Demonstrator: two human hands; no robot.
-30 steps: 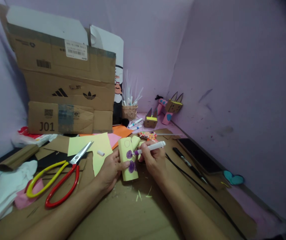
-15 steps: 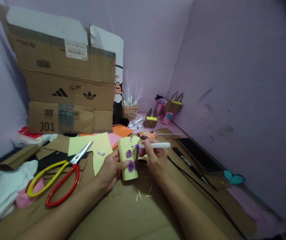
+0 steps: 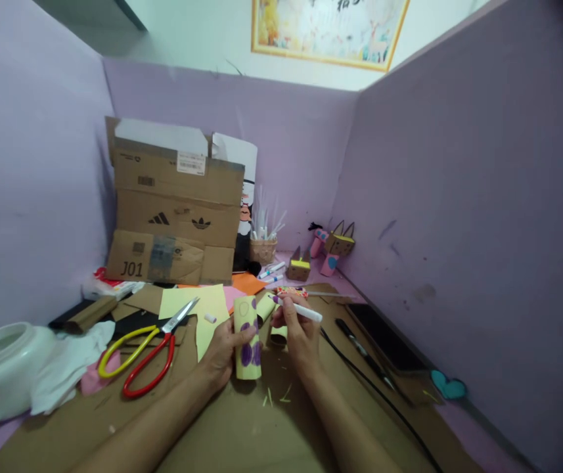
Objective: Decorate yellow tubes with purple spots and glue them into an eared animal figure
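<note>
My left hand [image 3: 222, 351] is closed around a pale yellow paper-covered tube [image 3: 246, 312], held upright. Purple filled spots and one outlined circle mark its side. In my right hand [image 3: 301, 335] is a white marker [image 3: 308, 313] with a purple tip, which points left, a little apart from the tube. Behind and between the hands lie more pale yellow tubes [image 3: 265, 306], partly hidden. A white marker cap [image 3: 210, 318] rests on a yellow paper sheet [image 3: 190, 302] left of the tube.
Scissors [image 3: 167, 335] with red and yellow handles lie at left, near a white container [image 3: 10, 368]. A folded cardboard box [image 3: 177, 210] stands behind, beside a basket [image 3: 263, 251]. At right are a black pen [image 3: 360, 345], a dark flat device [image 3: 384, 335] and a black cable [image 3: 374, 391].
The camera view has tilted up, showing a framed picture above the wall. The tube has turned in my left hand, showing more spots at its right edge. The marker's tip now sits higher than its tail.
</note>
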